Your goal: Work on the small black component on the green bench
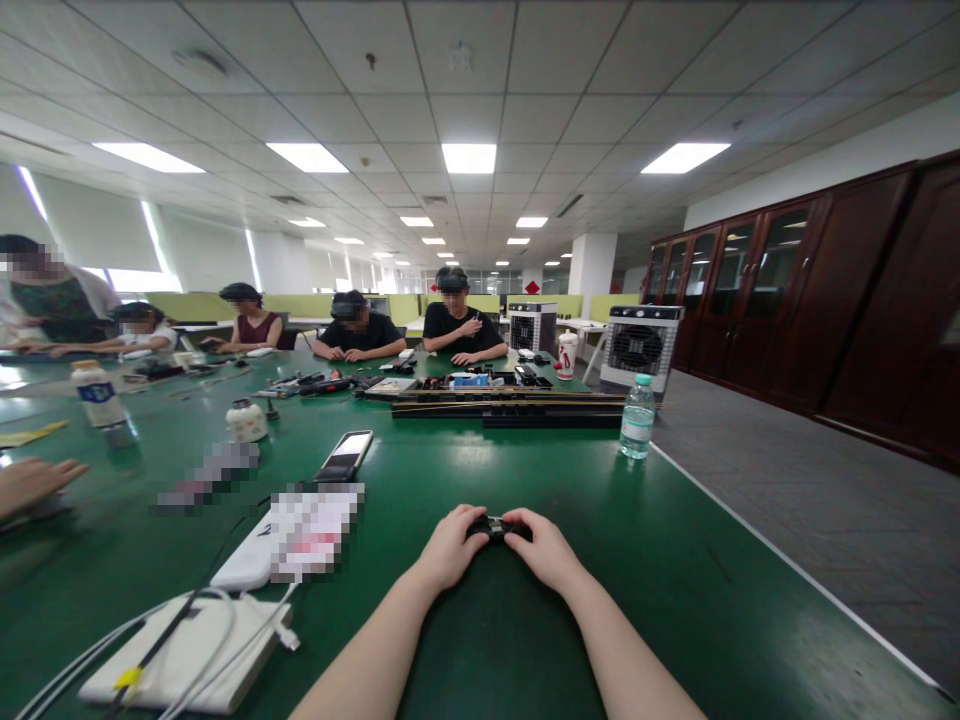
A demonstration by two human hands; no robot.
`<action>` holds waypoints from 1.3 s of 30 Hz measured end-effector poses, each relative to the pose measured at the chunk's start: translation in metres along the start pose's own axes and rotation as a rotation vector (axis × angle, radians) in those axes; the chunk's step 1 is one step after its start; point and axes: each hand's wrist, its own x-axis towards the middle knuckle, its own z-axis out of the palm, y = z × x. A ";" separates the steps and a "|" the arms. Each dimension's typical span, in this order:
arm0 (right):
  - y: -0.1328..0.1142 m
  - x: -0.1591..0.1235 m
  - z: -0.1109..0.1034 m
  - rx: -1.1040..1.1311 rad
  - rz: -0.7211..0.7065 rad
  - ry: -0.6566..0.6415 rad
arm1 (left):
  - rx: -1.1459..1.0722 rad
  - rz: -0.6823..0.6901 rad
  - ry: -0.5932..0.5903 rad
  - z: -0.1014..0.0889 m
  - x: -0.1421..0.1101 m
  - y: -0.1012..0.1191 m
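Note:
A small dark object (495, 528) with a shiny light patch in its middle lies at the table's near centre; its exact kind is too small to make out. My left hand (454, 545) holds its left end, with fingers curled over the far side and the thumb on the near side. Its right end is gripped by my right hand (541, 545) in the same way. The fingers hide both ends of the object. Both forearms rest low over the green table (495, 640).
Left of my hands are a white power bank (180, 650) with cables, a white device (247, 550) and a phone (346, 455). A water bottle (637, 420) stands near the right edge. Black rails (517, 410) lie ahead. Another person's hand (37, 485) is far left; several people sit beyond.

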 end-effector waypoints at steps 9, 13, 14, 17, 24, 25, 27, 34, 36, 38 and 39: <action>-0.005 -0.002 -0.001 -0.010 -0.004 -0.004 | -0.052 0.017 -0.024 0.002 0.000 -0.003; -0.005 -0.002 -0.001 -0.014 -0.005 -0.008 | -0.018 0.036 -0.031 0.000 -0.001 -0.001; -0.005 -0.002 -0.001 -0.013 -0.007 -0.009 | -0.012 0.039 -0.030 0.000 -0.001 0.000; -0.005 -0.002 0.000 -0.013 -0.014 -0.010 | 0.001 0.034 -0.035 -0.001 -0.001 0.001; -0.008 -0.003 0.000 -0.033 -0.030 0.000 | -0.015 0.053 -0.051 -0.002 0.000 0.001; -0.009 -0.003 0.000 -0.045 -0.030 -0.008 | -0.016 0.055 -0.051 -0.002 0.000 0.001; -0.009 -0.004 0.000 -0.069 -0.027 -0.021 | -0.021 0.052 -0.050 -0.002 0.000 0.001; -0.012 -0.005 0.002 -0.133 -0.023 -0.007 | -0.025 0.056 -0.041 -0.001 0.000 -0.002; -0.012 -0.005 0.003 -0.150 -0.030 0.000 | -0.016 0.067 -0.036 0.000 0.000 -0.003; -0.013 -0.005 0.004 -0.159 -0.037 0.000 | -0.003 0.071 -0.031 0.001 0.000 -0.003; -0.013 -0.005 0.004 -0.162 -0.040 -0.001 | 0.002 0.070 -0.028 0.001 -0.001 -0.003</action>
